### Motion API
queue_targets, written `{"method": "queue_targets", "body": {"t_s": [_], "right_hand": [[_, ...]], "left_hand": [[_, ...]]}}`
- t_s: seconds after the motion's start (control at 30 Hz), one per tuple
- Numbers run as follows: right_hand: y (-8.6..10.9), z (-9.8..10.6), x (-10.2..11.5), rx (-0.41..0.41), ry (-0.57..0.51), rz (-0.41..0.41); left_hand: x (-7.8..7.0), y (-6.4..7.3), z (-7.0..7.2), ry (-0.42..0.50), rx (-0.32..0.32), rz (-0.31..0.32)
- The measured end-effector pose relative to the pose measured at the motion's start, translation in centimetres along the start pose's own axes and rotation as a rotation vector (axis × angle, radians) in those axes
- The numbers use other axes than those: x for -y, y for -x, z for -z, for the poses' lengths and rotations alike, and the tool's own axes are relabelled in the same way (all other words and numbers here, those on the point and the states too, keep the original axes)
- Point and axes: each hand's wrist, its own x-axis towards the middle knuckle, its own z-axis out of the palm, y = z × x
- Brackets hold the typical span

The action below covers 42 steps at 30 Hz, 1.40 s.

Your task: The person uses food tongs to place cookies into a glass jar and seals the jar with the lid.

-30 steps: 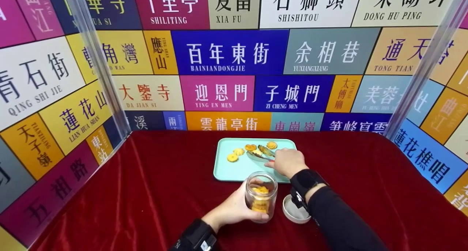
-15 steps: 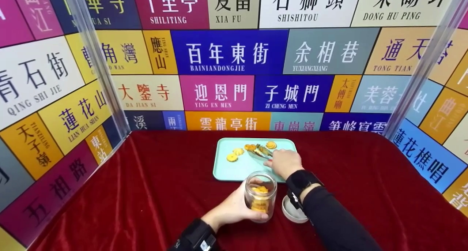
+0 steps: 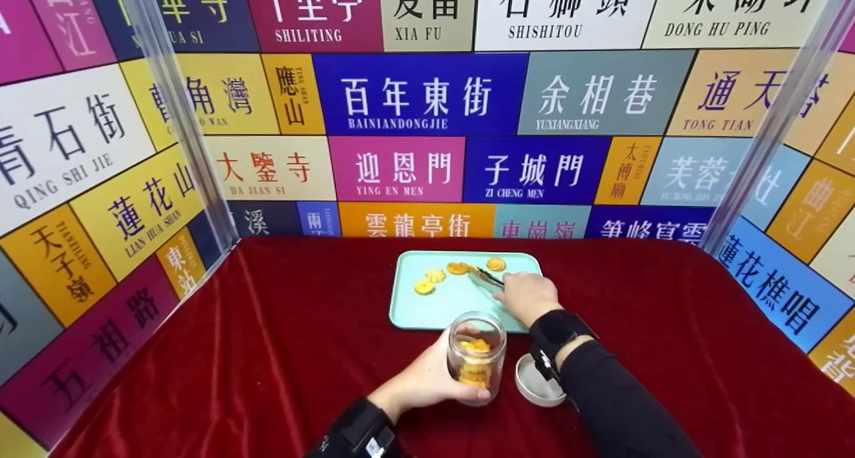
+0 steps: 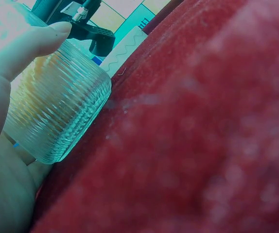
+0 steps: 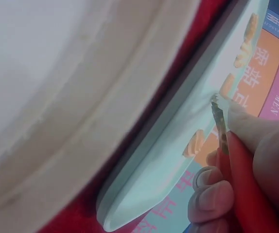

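My left hand [image 3: 427, 378] grips a ribbed glass jar [image 3: 494, 371], its mouth open and several yellow cookies [image 3: 475, 346] inside. In the left wrist view, the thumb and fingers wrap the jar [image 4: 76, 102] near its base. My right hand [image 3: 531, 296] holds tongs [image 3: 489, 278] over the mint tray; in the right wrist view their red handle [image 5: 246, 189] lies in the curled fingers. The metal tips meet a small cookie next to an orange-brown cookie [image 3: 457, 268]; how firmly they pinch it is unclear. Other cookies on the tray are a ridged one [image 3: 424, 286] and a swirled one [image 3: 495, 264].
The mint tray [image 3: 427, 314] lies beyond the jar on a dark red cloth [image 3: 267, 351]. A round white lid [image 3: 540, 388] lies beside the jar, partly under my right wrist. A panel wall with printed signs [image 3: 421, 97] stands behind the table.
The tongs' metal arms, spread apart earlier, now appear close together and turned, with their tips near the orange-brown cookie. My right hand has shifted slightly right. The left hand and jar stay put.
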Motion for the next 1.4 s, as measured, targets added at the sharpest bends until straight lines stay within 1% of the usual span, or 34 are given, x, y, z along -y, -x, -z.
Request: {"method": "queue_targets", "body": {"t_s": [0.1, 0.3, 0.4, 0.67, 0.8, 0.97, 1.3, 1.4], "right_hand": [[0.2, 0.1, -0.1, -0.002, 0.003, 0.01], [0.3, 0.2, -0.3, 0.013, -0.004, 0.007], [0.5, 0.2, -0.5, 0.015, -0.025, 0.014], [1.4, 1.0, -1.8, -0.044, -0.108, 0.057], [2.2, 1.5, -2.4, -0.057, -0.146, 0.072], [3.5, 1.9, -3.0, -0.077, -0.186, 0.086], [6.0, 2.7, -3.7, -0.111, -0.196, 0.138], [6.6, 3.0, -3.9, -0.118, -0.202, 0.139]], "left_hand": [[0.0, 0.0, 0.1, -0.004, 0.001, 0.015], [0.1, 0.0, 0.1, -0.017, -0.007, 0.007], [0.0, 0.0, 0.0, -0.025, -0.008, 0.007], [-0.1, 0.0, 0.0, -0.019, -0.006, -0.003], [0.0, 0.0, -0.1, 0.001, -0.003, -0.001], [-0.1, 0.1, -0.1, -0.003, -0.01, 0.011], [0.1, 0.0, -0.1, 0.008, -0.002, -0.002], [0.2, -0.1, -0.1, 0.011, 0.001, -0.01]]}}
